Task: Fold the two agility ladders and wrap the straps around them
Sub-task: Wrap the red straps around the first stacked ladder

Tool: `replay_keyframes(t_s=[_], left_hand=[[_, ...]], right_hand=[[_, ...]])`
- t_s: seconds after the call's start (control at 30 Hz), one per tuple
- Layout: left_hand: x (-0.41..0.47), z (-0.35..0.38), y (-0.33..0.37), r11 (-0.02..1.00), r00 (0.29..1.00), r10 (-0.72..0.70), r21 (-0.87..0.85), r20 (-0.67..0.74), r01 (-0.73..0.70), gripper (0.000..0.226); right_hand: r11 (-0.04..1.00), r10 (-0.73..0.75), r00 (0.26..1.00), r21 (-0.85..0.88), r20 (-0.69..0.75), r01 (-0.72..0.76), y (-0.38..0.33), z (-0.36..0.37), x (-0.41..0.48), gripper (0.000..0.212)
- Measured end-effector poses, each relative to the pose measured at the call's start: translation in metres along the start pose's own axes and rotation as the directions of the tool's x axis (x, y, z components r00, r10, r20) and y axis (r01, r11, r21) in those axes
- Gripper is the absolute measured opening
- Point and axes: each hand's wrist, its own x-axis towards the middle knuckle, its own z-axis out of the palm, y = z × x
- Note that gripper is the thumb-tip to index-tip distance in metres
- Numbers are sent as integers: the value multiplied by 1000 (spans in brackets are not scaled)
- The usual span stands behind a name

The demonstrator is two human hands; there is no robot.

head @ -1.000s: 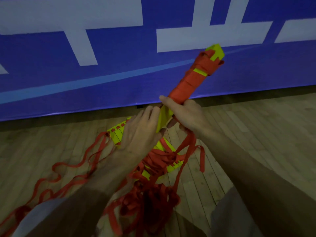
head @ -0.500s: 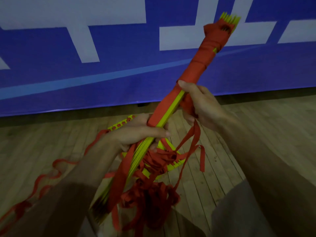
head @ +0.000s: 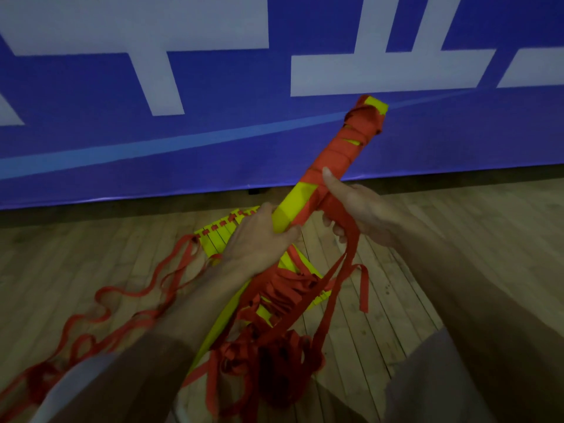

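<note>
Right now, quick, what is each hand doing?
Left hand: closed, gripping the folded ladder bundle.
Right hand: closed, holding the red strap against the bundle.

You are holding rungs [head: 297,203] looking like smooth, faintly glossy yellow plastic | you are gripping a strap [head: 349,245] showing as matt red woven cloth | floor [head: 457,239] is reading as satin-finished wood planks | banner [head: 213,154] is looking smooth and matt

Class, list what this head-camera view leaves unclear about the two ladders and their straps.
Head view: held ladder bundle, lower half largely hidden behind the left hand, forearm and strap tangle.
Second ladder on the floor: mostly covered by that hand and tangle.
Floor straps: ends cut off by the lower-left edge.
Right hand: fingertips hidden behind its strap.
</note>
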Motion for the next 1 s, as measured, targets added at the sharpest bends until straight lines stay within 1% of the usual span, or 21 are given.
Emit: replay_keyframes(t_s=[0.07,0.13,0.17,0.23,0.3,0.33,0.4,0.43,0.5,0.53,0.57,0.63,0.73,0.8,0.87,0.9,0.93,1.0], left_hand=[[-6,4,1,982,987,126,152,-99,-110,43],[-12,11,2,907,942,306,342,-136,-245,46],[-13,14,2,867,918,372,404,-138,-290,44],[-14,17,3,845,894,420,427,-159,-321,43],[-13,17,3,867,894,420,360,-154,-345,39],[-11,17,4,887,903,409,291,-132,-359,40],[-7,15,3,929,926,368,68,-89,-363,47],[-4,13,2,943,944,325,-65,-55,-328,51],[-1,7,2,930,973,218,-316,69,-186,62],[1,2,2,914,974,178,-390,142,-110,64],[1,-3,0,902,963,154,-429,221,-46,62],[0,-14,1,886,926,147,-462,347,33,51],[-4,-23,6,876,907,178,-482,382,31,39],[-8,-22,10,849,883,202,-525,424,58,33],[-12,-17,12,829,879,193,-552,436,92,20],[-12,-14,12,829,897,174,-553,406,90,12],[-10,-11,10,839,922,145,-539,358,77,7],[-4,-3,4,882,975,62,-468,216,48,7]], right_hand=[[1000,-18,1000,5,-22,18,0,7,-1,64],[999,-46,998,17,-47,47,1,15,-1,64],[998,-64,996,10,-66,65,1,17,-1,64],[994,-108,987,-11,-119,107,1,19,-1,62],[988,-155,974,-13,-165,155,0,16,0,57],[985,-173,967,-11,-186,174,-1,14,-1,53],[979,-200,953,-8,-228,204,-1,11,-1,46],[976,-214,946,-7,-244,219,-1,10,0,45],[964,-253,933,11,-255,264,-3,8,-1,46],[954,-279,926,36,-255,297,-5,7,-3,46],[939,-310,916,70,-257,337,-7,6,-4,46],[897,-355,893,170,-275,409,-11,4,-8,45],[841,-383,888,302,-255,449,-12,4,-12,43],[834,-379,898,338,-225,437,-11,5,-12,39],[854,-392,895,278,-212,440,-10,4,-10,39],[868,-412,889,212,-199,450,-8,3,-9,42],[878,-432,882,135,-187,458,-7,1,-8,46],[896,-443,879,-36,-178,444,-1,-1,-4,54]])
